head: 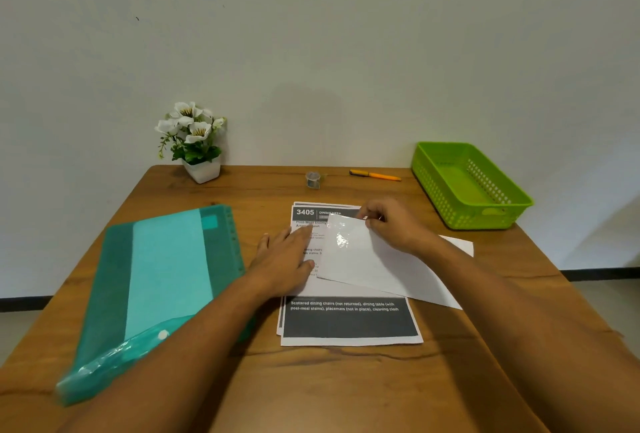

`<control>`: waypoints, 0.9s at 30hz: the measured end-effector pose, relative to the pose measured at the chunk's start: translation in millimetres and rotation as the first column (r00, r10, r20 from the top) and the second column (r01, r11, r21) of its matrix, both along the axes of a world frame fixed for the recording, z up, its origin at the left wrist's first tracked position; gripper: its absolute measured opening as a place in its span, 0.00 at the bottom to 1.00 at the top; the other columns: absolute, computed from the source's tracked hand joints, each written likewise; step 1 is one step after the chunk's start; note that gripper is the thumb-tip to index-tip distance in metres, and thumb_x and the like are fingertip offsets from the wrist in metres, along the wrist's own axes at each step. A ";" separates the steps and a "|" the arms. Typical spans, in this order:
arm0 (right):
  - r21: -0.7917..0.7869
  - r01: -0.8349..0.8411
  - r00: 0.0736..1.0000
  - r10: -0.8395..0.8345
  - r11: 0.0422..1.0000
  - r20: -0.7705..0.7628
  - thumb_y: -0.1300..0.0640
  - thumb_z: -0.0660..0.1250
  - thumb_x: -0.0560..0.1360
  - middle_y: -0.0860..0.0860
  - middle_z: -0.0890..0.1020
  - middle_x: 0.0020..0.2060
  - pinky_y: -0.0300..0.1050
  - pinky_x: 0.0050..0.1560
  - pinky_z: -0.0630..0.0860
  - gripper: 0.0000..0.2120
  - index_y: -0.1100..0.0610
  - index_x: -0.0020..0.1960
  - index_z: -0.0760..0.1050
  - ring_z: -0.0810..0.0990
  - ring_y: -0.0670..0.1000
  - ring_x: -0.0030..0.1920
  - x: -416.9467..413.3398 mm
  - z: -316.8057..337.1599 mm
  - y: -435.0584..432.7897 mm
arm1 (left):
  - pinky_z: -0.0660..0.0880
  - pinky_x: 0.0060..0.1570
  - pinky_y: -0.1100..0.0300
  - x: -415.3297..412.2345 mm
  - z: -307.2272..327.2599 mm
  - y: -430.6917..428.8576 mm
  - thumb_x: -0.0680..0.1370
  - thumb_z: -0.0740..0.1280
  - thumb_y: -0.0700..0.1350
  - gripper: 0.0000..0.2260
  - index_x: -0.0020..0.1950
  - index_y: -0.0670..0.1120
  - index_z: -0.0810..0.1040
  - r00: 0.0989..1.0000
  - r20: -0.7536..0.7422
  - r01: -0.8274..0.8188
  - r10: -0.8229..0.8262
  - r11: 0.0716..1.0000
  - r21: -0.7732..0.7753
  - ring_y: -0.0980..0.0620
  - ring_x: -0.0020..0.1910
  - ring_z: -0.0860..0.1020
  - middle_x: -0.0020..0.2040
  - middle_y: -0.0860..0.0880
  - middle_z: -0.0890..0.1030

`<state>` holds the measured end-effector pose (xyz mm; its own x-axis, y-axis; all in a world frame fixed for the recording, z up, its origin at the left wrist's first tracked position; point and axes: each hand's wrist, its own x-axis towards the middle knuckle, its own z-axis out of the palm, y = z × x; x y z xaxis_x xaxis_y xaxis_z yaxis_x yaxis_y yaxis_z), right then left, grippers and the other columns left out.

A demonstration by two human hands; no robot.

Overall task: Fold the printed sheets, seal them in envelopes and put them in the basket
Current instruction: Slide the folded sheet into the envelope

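Nearest the camera, two bare forearms reach out over a wooden table (346, 391). On the left lies a green plastic folder (162, 280) with a paler sheet showing through it, its near end crumpled and glossy. Behind it, at the far edge of the table against the wall, stands a small white pot of white flowers (194, 141).

The left hand (285, 259) lies flat with fingers spread, palm down, pressing on the left side of the printed sheets (349, 321) — a small stack in the middle of the table, headed "3405", with a dark band of text along the near end. Across the stack lies a white envelope (374, 263), tilted, its far corner raised. The right hand (391, 224) pinches that corner between thumb and fingertips; a shiny strip shows on the envelope just below the pinch.

Beyond the sheets, near the wall, sit a small roll of clear tape (313, 179) and an orange pen (375, 175). At the far right corner stands a bright green basket (429, 176) — well apart from the envelope and sheets.
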<state>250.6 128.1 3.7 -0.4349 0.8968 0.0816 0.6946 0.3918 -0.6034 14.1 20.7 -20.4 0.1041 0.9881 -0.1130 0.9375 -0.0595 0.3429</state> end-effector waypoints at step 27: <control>0.332 -0.388 0.899 0.273 0.860 0.343 0.53 0.63 0.83 0.48 0.85 0.59 0.53 0.52 0.79 0.13 0.53 0.60 0.85 0.81 0.55 0.55 -49.4 -36.2 -43.2 | 0.81 0.46 0.50 11.1 -37.4 -45.7 0.77 0.71 0.44 0.06 0.50 0.46 0.87 0.988 -0.046 0.147 -0.145 0.842 0.518 0.47 0.49 0.83 0.51 0.51 0.86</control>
<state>201.2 84.9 -32.5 -0.7552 0.6174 0.2203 0.5959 0.7866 -0.1619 25.2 -24.9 -57.8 0.2527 0.8759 0.4109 0.9052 -0.3640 0.2193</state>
